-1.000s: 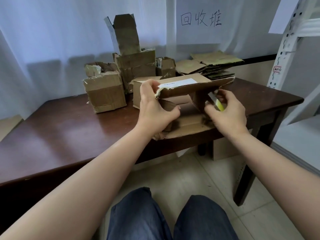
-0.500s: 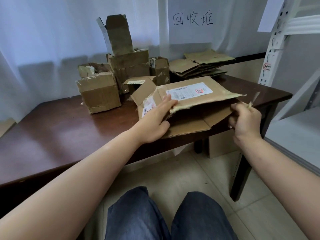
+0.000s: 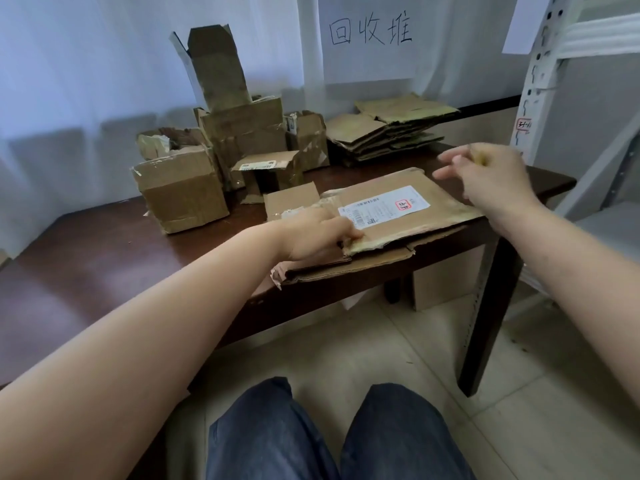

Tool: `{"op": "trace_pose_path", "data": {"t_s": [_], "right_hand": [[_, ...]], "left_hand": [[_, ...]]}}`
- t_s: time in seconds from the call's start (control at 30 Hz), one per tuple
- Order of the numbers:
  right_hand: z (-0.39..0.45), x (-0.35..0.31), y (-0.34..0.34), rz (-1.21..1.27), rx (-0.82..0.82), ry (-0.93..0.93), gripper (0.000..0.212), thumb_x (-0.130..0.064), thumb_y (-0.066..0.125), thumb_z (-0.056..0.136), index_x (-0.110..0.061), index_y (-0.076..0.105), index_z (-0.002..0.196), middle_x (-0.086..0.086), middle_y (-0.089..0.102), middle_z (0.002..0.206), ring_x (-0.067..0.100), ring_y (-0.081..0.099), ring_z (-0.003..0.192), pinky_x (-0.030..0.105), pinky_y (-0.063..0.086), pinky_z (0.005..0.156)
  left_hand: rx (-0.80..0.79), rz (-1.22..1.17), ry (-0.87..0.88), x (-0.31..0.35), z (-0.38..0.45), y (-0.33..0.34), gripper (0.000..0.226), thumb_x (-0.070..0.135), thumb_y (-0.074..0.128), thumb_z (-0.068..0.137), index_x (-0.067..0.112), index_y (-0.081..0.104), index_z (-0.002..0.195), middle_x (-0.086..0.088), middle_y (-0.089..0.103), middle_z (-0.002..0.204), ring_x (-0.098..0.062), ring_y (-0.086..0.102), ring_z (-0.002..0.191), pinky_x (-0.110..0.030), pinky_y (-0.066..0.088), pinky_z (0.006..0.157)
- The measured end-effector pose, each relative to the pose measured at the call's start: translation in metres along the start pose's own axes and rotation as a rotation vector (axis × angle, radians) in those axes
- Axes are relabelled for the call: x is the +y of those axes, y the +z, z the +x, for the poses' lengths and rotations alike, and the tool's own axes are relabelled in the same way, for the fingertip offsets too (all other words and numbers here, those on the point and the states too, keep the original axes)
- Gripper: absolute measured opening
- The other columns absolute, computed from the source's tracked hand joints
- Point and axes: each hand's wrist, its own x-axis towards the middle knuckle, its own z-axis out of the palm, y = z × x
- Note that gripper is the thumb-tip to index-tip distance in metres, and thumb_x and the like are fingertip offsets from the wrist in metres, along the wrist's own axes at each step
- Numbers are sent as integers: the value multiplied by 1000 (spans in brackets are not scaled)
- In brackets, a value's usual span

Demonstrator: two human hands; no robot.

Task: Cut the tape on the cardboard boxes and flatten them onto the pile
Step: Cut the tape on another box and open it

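Head view, flattened box: a cardboard box (image 3: 388,216) lies collapsed flat at the centre of the frame, on the near right part of the dark wooden table (image 3: 104,258), its lower flaps jutting past the table's front edge.
Label: a white shipping label (image 3: 384,206) faces up on the box top.
Left hand: the left hand (image 3: 315,233) rests on the near left corner of the flattened box, fingers laid forward and pressing on the cardboard by the label's edge.
Right hand: the right hand (image 3: 491,181) hovers above the box's right end, touching nothing on the table; fingers loosely spread and blurred. A small yellowish thing shows at the thumb side, too blurred to name, and I cannot tell whether the hand grips it.
Pile: a stack of flattened cardboard (image 3: 391,133) sits at the back right of the table, upper centre-right of the frame.
Uncut boxes: several standing boxes (image 3: 221,147) cluster upper left of centre, behind the flat one.
Sign: a white sheet with handwritten characters (image 3: 370,32) hangs on the curtain at the top.
Lower frame: knees in blue jeans (image 3: 339,434) and a tiled floor.
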Motion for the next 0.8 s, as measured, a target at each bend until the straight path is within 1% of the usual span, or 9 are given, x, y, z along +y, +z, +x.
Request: {"op": "trace_pose_path", "data": {"t_s": [0.07, 0.17, 0.3, 0.4, 0.5, 0.6, 0.67, 0.73, 0.8], "right_hand": [[11, -3, 5, -372, -290, -31, 28, -38, 45, 97, -28, 69, 109, -1, 69, 107, 25, 59, 105, 40, 45, 94], [11, 9, 19, -719, -537, -2, 34, -43, 41, 99, -41, 54, 130, 15, 50, 134, 34, 40, 126, 41, 34, 104], [0, 35, 33, -710, -504, -55, 51, -19, 35, 98, -53, 39, 136, 8, 38, 148, 27, 27, 139, 42, 26, 108], [0, 39, 34, -701, -502, -71, 57, -14, 34, 94, -54, 41, 134, 3, 38, 150, 26, 28, 139, 43, 26, 109], [4, 43, 35, -703, -498, -60, 54, -19, 36, 94, -56, 42, 132, 2, 43, 147, 30, 36, 133, 43, 33, 106], [6, 43, 31, -597, -370, -69, 46, -21, 40, 95, -45, 49, 133, 7, 52, 138, 34, 47, 123, 44, 43, 99], [9, 34, 27, -537, -256, -62, 38, -16, 44, 94, -33, 59, 124, 8, 61, 125, 33, 53, 114, 41, 47, 91], [9, 26, 24, -582, -211, -28, 30, -16, 46, 93, -26, 63, 116, 10, 63, 116, 35, 55, 109, 39, 46, 85], [7, 21, 23, -698, -204, 16, 28, -33, 47, 96, -20, 59, 117, 12, 60, 118, 37, 53, 110, 40, 44, 82]], "left_hand": [[112, 98, 93, 2, 7, 2, 47, 48, 32, 101, 23, 69, 116, 4, 65, 109, -13, 56, 102, -30, 40, 95], [233, 273, 241, -9, 18, 16, 30, 35, 42, 101, 18, 62, 117, -1, 58, 113, -20, 50, 110, -27, 34, 92], [215, 308, 147, -25, 26, 33, 51, 50, 32, 100, 31, 30, 147, -4, 21, 156, -24, 7, 147, -46, 11, 117], [43, 374, 26, -22, 30, 35, 61, 59, 20, 98, 35, 8, 153, 3, -2, 163, -19, -11, 148, -53, 1, 117], [113, 291, 67, -21, 28, 33, 62, 57, 28, 98, 31, 16, 153, 3, 6, 162, -18, -4, 149, -52, 5, 119], [527, 93, 135, -21, 17, 25, 55, 46, 42, 98, 19, 39, 146, -5, 33, 154, -20, 24, 144, -41, 23, 116], [671, 66, -27, -24, 6, 13, 56, 47, 46, 96, 16, 44, 141, -7, 41, 146, -24, 36, 135, -38, 32, 108], [573, 93, -324, -31, -6, 2, 70, 59, 49, 89, 12, 41, 141, -13, 41, 142, -31, 41, 129, -42, 39, 104], [441, 18, -520, -36, -21, -4, 83, 68, 53, 82, 7, 42, 137, -14, 47, 130, -33, 48, 118, -44, 47, 96]]}}
